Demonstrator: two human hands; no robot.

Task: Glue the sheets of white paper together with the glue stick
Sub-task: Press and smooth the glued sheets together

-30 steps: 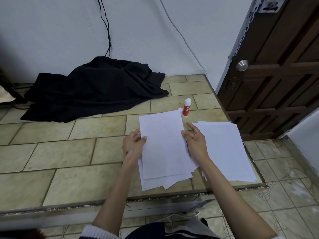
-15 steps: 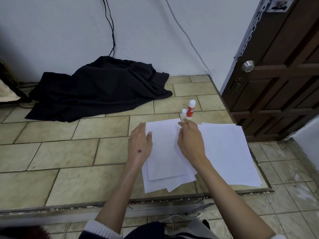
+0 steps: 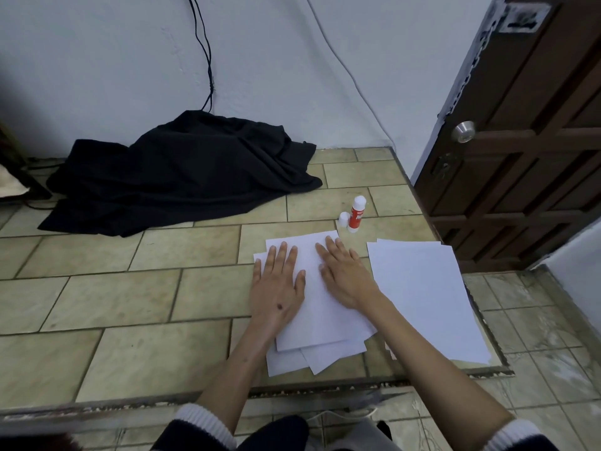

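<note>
Head view: left hand and right hand, grip released, palms flat on glued sheets on table. Glue stick beyond fingertips. Paper likely light, limp, creasable; lift by edges.

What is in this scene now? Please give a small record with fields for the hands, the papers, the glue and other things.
left hand: flat, palm down on the paper stack
right hand: flat, palm down on the same stack
paper stack: several white sheets, edges fanned
second pile: to the right, untouched
glue stick: upright, uncapped
cap: beside it
black cloth: crumpled by the wall
</note>
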